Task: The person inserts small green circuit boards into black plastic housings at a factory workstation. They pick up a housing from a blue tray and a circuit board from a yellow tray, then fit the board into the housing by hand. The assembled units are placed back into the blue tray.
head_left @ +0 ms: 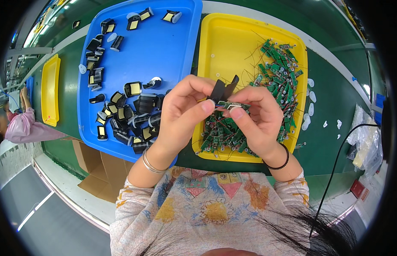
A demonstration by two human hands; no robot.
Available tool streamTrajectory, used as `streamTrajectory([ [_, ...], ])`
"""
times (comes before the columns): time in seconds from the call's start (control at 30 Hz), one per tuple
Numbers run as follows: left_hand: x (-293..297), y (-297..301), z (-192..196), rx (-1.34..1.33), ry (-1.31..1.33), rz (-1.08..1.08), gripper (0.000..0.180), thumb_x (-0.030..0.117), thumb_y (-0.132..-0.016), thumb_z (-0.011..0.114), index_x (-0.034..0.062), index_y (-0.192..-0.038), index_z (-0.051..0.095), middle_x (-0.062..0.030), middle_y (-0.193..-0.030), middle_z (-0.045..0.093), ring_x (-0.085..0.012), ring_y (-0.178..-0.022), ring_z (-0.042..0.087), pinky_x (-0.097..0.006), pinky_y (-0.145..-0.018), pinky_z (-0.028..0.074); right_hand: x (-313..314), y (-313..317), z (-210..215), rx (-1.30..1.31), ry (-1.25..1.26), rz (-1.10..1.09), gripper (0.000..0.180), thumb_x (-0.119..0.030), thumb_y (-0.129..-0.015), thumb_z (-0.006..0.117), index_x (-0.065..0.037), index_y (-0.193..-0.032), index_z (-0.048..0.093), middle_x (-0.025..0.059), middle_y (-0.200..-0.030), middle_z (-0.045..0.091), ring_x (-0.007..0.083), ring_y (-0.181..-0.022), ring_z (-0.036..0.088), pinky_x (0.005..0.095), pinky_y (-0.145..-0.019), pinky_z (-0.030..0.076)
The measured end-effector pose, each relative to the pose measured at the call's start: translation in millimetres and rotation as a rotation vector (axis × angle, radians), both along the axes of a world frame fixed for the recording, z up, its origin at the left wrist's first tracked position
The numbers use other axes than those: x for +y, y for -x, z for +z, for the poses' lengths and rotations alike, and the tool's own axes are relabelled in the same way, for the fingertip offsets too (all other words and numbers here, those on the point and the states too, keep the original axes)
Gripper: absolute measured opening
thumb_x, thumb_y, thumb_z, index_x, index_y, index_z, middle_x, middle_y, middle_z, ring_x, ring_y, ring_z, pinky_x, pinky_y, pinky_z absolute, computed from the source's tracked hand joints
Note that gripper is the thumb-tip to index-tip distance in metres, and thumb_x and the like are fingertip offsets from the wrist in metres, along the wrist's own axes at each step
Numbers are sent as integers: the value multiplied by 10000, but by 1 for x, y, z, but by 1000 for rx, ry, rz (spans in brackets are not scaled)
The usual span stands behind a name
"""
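Observation:
Between my two hands, above the yellow tray's left side, a black plastic housing point(218, 91) and a small green circuit board point(234, 105) meet. My left hand point(183, 109) pinches the housing between thumb and fingers. With thumb and forefinger, my right hand point(260, 117) grips the circuit board close against it; whether the board sits inside the housing I cannot tell. Under my hands, the yellow tray point(226, 25) carries a heap of green circuit boards point(280, 64) with thin wires. To the left, the blue tray point(138, 55) bears many black housings point(118, 99) with pale yellow pads.
Several white oval pieces point(312, 96) lie on the green bench right of the yellow tray. A black cable point(335, 170) and a clear plastic bag point(364, 132) are farther right. At left are another yellow tray point(50, 89), a cardboard box point(98, 168) and a person in pink point(32, 126).

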State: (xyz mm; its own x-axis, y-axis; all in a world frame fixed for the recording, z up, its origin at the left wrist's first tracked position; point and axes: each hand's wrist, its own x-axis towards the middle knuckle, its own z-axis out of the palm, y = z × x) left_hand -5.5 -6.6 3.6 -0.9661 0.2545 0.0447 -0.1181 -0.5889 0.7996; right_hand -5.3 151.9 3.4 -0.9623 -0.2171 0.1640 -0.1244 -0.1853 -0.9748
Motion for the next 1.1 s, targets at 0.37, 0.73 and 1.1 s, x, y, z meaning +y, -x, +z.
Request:
streamTrajectory([
  [0.37,-2,-2,-1,13,141,116,111,31,-774,525,-1,-871,480,-76,-879,533,-119,-814,496,-271,-764,405,4,6,5,258,-260,13,150,-30,-712,644,-12,-854,602,46,-689,578,116,-629,558,200,-548,424],
  [0.73,-5,5,1,210,331,95,371,-99,-696,619,20,-988,423,-119,-940,557,-147,-882,545,-277,-756,471,5,10,5,-223,183,189,89,-38,-791,591,14,-851,551,23,-759,562,69,-654,537,191,-585,445],
  [1.1,-15,9,6,-93,373,-46,372,40,-788,590,21,-1128,439,-50,-926,557,-95,-836,528,-219,-743,422,14,13,11,-280,42,191,92,-40,-798,593,9,-849,535,11,-726,556,52,-621,532,177,-565,445],
])
